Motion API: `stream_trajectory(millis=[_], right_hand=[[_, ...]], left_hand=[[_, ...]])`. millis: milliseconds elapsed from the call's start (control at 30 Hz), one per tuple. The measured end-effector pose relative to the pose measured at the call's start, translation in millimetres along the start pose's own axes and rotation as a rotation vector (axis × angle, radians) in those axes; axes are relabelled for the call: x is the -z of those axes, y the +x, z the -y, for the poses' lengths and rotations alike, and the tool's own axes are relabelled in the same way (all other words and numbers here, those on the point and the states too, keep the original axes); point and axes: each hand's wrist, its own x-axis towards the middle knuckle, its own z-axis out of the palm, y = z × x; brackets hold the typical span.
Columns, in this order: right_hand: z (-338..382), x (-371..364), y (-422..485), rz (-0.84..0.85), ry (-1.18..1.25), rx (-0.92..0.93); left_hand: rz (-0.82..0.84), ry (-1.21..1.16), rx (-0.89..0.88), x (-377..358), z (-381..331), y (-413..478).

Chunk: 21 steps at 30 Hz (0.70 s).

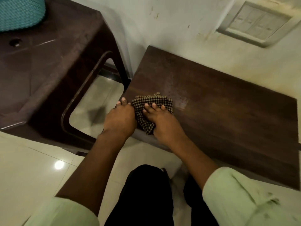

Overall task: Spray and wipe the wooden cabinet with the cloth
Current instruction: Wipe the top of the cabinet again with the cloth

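1. Dark wood makes up the top of the wooden cabinet (219,111), which stands low against the wall. The person bends over it, and both arms reach down to work on the flat surface.
2. The checked cloth (153,101) lies bunched on that top, near the left front corner. A paler, dull patch on the wood sits just to its right. This is probably spray or dust waiting to be rubbed away.
3. The right hand (162,121) lies palm down on the cloth with its fingers straight and spread. This looks meant to press a broad patch of fabric against the wood and drive the wipe.
4. The left hand (120,118) sits at the cabinet's left edge, touching the cloth's side, with its fingertips reaching toward the corner. It may be keeping the bundle together, but I cannot tell whether it pinches the fabric or only rests there.
5. No spray bottle is in view, so this reads as the wiping stage. Most of the top, to the right and toward the wall, lies outside the cloth.
6. A brown plastic table (48,66) stands to the left, with a strip of tiled floor (26,168) between it and the cabinet. A teal woven thing (17,12) rests on its far corner, well apart from the wiping.
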Motion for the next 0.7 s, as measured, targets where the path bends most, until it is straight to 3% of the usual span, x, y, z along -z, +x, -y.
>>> stream_trajectory(millis=[100, 233, 533, 700], right_hand=[[-7, 7, 28, -0.088, -0.028, -0.079], [-11, 23, 59, -0.069, -0.034, -0.149], [-16, -9, -51, -0.002, -0.002, -0.061], [-58, 29, 17, -0.153, -0.026, -0.264]], left_hand=[[0.055, -0.044, 0.018, 3, -6, -6], [0.150, -0.091, 0.035, 5, -13, -9], [0.230, -0.060, 0.055, 4, -27, 6], [0.235, -0.075, 0.136, 8, -42, 4]])
